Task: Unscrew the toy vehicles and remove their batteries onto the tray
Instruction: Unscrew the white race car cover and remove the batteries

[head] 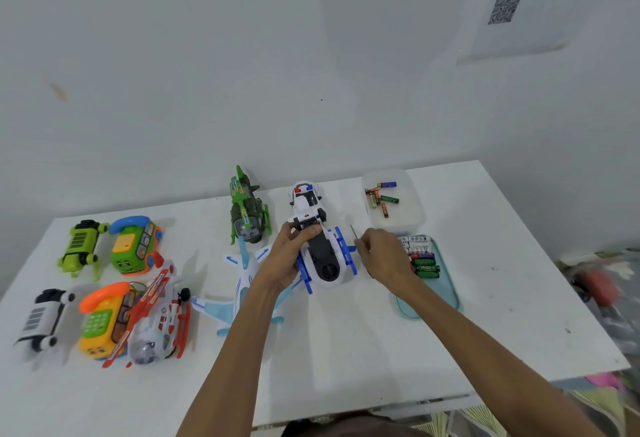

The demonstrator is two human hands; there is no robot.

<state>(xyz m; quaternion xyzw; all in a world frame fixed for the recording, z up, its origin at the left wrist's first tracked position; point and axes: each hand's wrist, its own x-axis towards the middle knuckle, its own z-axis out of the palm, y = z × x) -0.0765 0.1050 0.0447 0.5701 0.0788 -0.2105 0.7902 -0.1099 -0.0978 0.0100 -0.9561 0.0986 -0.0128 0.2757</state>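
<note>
While lying belly-up at the middle of the smooth white worktop (346, 350), gripped from the left: glossy white plastic toy helicopter (323, 263), blue bar-shaped skids along both flanks, matt black underside panel with a round raised disc toward the near end. Left grip (294, 251) curled round its far end, thumb laid across the black panel, fingers wrapped along the left flank.

Right grip (384, 256) just right of the toy, clenched on a thin screwdriver (353, 231); bare grey metal shaft poking up out of the fingers beside the right skid, handle hidden in the fist.

Under and right of that wrist, a shallow pale-teal tray (446, 298) with rounded corners, carrying cylindrical batteries (420, 258) side by side, wrapped white, purple and green. Beyond it, a clear round-cornered plastic tub (412, 218) with a few loose batteries (381, 198) scattered inside.

Just behind the helicopter, a white-and-black police car (306, 199) with red and blue roof lights. Further left: green camouflage helicopter (247, 215), pale blue and white plane (242, 284), red and white helicopter (156, 324), two phone-shaped toys, two boxy trucks.
</note>
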